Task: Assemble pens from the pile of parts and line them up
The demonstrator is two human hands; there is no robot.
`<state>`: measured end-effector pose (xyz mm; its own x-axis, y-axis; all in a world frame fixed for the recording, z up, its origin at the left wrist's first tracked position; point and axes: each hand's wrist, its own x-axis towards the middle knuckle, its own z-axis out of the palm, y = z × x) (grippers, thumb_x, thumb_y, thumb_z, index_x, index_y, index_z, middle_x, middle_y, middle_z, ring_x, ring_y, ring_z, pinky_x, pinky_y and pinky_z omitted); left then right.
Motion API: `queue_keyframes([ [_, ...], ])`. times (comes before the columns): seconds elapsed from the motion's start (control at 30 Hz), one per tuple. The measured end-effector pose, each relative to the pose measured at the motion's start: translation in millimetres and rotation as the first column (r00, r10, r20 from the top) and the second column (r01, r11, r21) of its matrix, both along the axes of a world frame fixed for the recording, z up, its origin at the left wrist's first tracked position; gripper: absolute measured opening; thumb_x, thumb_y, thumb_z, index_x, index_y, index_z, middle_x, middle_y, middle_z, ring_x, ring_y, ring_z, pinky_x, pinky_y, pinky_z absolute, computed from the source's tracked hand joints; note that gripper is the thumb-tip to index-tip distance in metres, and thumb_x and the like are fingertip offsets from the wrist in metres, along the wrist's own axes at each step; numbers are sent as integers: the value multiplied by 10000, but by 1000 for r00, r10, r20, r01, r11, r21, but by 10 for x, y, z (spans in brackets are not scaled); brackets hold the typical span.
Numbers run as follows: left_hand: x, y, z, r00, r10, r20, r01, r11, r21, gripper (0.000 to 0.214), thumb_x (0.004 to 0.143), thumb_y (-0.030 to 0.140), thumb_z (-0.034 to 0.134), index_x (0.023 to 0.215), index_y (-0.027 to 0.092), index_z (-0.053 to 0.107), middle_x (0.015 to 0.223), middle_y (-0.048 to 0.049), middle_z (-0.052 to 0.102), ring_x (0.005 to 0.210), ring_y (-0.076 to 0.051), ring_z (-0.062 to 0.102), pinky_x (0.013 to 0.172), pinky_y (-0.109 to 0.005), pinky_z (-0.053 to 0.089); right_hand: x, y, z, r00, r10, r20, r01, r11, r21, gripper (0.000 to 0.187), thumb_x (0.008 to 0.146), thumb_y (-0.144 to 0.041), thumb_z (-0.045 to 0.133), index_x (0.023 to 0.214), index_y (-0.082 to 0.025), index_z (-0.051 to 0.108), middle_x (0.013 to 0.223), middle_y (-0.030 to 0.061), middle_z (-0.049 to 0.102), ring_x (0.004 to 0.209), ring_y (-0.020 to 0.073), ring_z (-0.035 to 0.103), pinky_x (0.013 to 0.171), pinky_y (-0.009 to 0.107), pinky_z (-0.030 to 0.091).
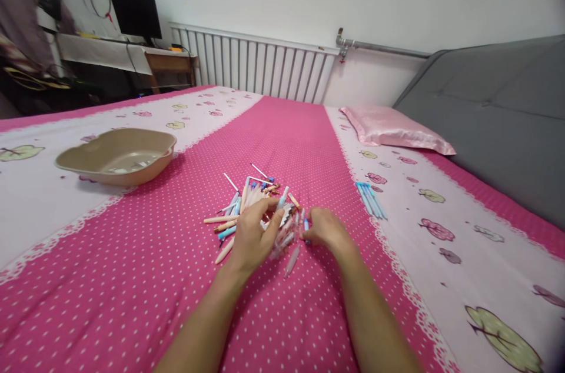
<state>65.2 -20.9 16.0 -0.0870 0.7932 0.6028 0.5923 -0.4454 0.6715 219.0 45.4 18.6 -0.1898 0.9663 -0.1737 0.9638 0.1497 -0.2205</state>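
On the pink, white-dotted fabric bedspread (285,140), one heap of slim pink, peach, white and blue pens (252,195) is spread, too tangled to be counted. By the left hand (256,230), nearly closed, one white-tipped pale blue pen (283,199) is pinched. The right hand (324,226) is half curled around one blue-and-white pen (306,225); whether it is gripped cannot be told. One oval tan plastic basin (99,152) is seen left.
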Motion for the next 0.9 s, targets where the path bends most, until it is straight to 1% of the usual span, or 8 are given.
queue_keyframes([
  [0.23,-1,2,-2,1000,-1,-6,1,1000,10,136,849,258,499,904,169,586,754,-13,623,670,-131,545,644,-249,416,64,20,1,999,40,-28,-40,999,-12,342,627,-160,648,966,-132,610,891,144,676,791,266,637,576,295,431],
  [0.37,1,4,-1,1000,-6,-3,6,1000,1,141,845,246,506,924,166,591,749,-10,621,661,-125,540,640,-243,411,136,-39,189,958,56,-282,-26,993,111,368,717,-213,593,1074,-128,558,837,100,661,713,212,620,563,289,439],
  [0.43,3,4,0,1000,-11,2,11,1000,-8,149,846,248,504,932,164,593,741,-7,616,656,-123,535,635,-240,406,144,-82,297,841,99,-532,-15,987,160,372,724,-227,603,1079,-129,546,807,70,646,664,175,611,574,281,462],
  [0.5,6,4,1,1000,-15,6,15,1000,-17,154,847,253,503,929,160,593,730,-7,609,652,-123,531,630,-240,402,130,-121,379,648,145,-747,-11,983,182,378,720,-258,624,1064,-127,538,822,60,632,656,153,612,599,279,487],
  [0.57,10,2,5,1000,-18,6,18,1000,-23,154,845,256,503,920,156,592,719,-8,604,649,-124,530,624,-240,400,104,-149,430,447,176,-877,-2,981,196,392,708,-299,648,1042,-130,534,846,62,624,677,152,620,603,280,501],
  [0.63,15,0,11,1000,-27,1,27,999,-25,149,843,257,503,903,152,590,709,-10,601,639,-124,525,615,-240,400,77,-169,459,299,177,-938,20,981,192,408,702,-327,659,1040,-140,527,853,63,624,700,159,627,583,276,505],
  [0.73,20,-5,13,998,-54,-19,54,998,-23,150,846,260,497,889,153,592,698,-10,598,622,-120,515,596,-235,396,47,-191,487,187,154,-970,61,984,168,420,699,-329,670,1048,-153,516,856,61,633,712,163,632,564,271,509],
  [0.9,11,-12,-16,991,-106,-78,103,994,-40,164,856,251,485,949,177,598,760,-9,618,669,-124,528,632,-241,398,27,-212,499,135,150,-979,75,984,161,414,704,-301,675,1065,-175,514,857,51,645,725,165,636,570,269,508],
])
